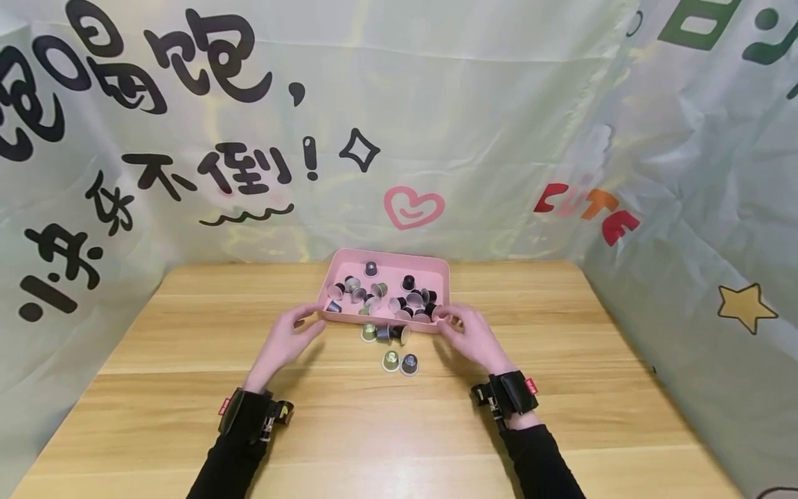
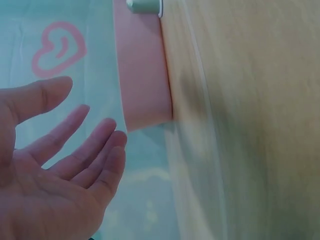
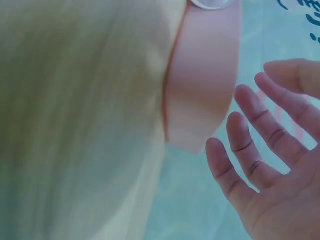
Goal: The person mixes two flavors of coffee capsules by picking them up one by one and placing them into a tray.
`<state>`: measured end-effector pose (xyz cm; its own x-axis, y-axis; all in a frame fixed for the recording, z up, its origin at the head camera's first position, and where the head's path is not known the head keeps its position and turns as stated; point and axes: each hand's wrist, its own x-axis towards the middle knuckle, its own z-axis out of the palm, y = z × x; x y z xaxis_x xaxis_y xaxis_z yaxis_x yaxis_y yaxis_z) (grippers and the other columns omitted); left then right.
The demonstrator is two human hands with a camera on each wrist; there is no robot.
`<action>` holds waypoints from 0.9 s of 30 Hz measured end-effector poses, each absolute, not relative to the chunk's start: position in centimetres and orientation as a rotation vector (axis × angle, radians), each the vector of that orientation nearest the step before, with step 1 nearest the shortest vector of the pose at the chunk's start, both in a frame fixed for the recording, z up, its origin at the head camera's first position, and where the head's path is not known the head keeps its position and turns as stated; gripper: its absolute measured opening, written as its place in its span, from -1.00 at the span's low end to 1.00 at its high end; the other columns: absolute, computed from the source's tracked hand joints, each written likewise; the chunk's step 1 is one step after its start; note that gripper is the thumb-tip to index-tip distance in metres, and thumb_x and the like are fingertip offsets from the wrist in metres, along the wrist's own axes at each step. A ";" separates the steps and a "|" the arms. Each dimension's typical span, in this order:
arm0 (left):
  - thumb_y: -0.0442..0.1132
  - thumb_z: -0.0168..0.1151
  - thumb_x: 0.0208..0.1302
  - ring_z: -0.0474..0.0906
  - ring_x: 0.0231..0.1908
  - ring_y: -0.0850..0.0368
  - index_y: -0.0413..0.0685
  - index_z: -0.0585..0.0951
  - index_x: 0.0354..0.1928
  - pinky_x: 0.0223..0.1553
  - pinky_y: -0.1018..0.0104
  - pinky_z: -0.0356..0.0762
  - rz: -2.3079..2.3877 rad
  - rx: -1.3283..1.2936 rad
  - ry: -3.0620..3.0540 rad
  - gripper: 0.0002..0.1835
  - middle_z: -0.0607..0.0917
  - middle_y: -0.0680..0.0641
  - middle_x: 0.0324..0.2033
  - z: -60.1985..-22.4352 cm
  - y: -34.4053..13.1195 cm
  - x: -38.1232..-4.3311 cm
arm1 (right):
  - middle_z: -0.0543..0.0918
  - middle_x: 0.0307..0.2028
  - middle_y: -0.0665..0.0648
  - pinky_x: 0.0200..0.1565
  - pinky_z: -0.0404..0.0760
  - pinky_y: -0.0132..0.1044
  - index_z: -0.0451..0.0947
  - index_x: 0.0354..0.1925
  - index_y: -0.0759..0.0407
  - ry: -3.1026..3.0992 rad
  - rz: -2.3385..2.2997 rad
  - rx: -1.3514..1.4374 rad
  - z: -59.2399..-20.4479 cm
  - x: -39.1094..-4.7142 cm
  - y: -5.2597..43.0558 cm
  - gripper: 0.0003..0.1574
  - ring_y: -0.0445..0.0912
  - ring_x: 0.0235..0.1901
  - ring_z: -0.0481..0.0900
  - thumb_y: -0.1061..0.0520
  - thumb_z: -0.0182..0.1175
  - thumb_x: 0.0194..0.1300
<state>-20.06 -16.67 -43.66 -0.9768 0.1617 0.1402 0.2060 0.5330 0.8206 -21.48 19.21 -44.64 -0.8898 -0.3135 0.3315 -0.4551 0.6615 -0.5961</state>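
A shallow pink tray (image 1: 350, 318) stands at the back of the table, with several coffee capsules (image 1: 358, 295) in green, black, grey and blue lying in it at various angles. My left hand (image 1: 289, 337) is at its front left corner, fingers spread and gently bent, fingertips right by the wall. At the front right corner my right hand (image 1: 472, 339) mirrors it, fingers relaxed beside the tray wall (image 3: 202, 75). Neither hand has anything in its grasp. Just before the tray's front wall sit a green capsule (image 1: 368, 333), a blue one (image 1: 383, 335) and a black one tipped over.
Nearer on the wooden table (image 1: 386, 430), a second green capsule (image 1: 390, 361) and a dark capsule (image 1: 409, 364) stand side by side between my forearms. A printed cloth (image 1: 499, 138) hangs right behind the table and along its sides.
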 end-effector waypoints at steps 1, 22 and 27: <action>-0.30 0.21 0.40 0.39 0.34 -0.39 -0.39 0.45 0.30 0.41 -0.24 0.33 -1.454 -0.332 -2.715 -0.51 0.49 -0.43 0.31 -43.7 -16.7 -20.0 | 0.74 -0.13 0.22 -0.13 0.68 -0.06 0.67 -0.02 0.24 -2.676 1.045 0.641 -44.5 -21.4 19.2 -0.73 0.01 -0.20 0.65 0.24 0.28 0.30; -0.27 0.19 0.43 0.39 0.34 -0.38 -0.34 0.46 0.30 0.42 -0.30 0.28 -1.431 -0.360 -2.749 -0.53 0.50 -0.42 0.31 -43.8 -16.9 -19.5 | 0.68 0.11 0.24 0.01 0.68 -0.04 0.65 -0.04 0.19 -2.950 1.177 1.101 -43.1 -20.0 17.7 -0.58 0.11 -0.07 0.64 0.04 0.46 0.18; -0.28 0.19 0.42 0.40 0.34 -0.37 -0.34 0.46 0.30 0.42 -0.30 0.27 -1.430 -0.366 -2.746 -0.53 0.51 -0.41 0.30 -43.9 -16.9 -19.5 | 0.63 0.18 0.23 0.03 0.67 -0.06 0.65 -0.11 0.14 -2.943 1.156 1.139 -43.3 -19.9 17.3 -0.64 0.08 -0.07 0.63 0.03 0.46 0.17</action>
<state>-19.52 -16.86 -43.88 -0.9721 0.1957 0.1290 0.2179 0.5518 0.8050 -19.91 17.26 -43.30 -0.7491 -0.6613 0.0397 -0.5115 0.5393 -0.6690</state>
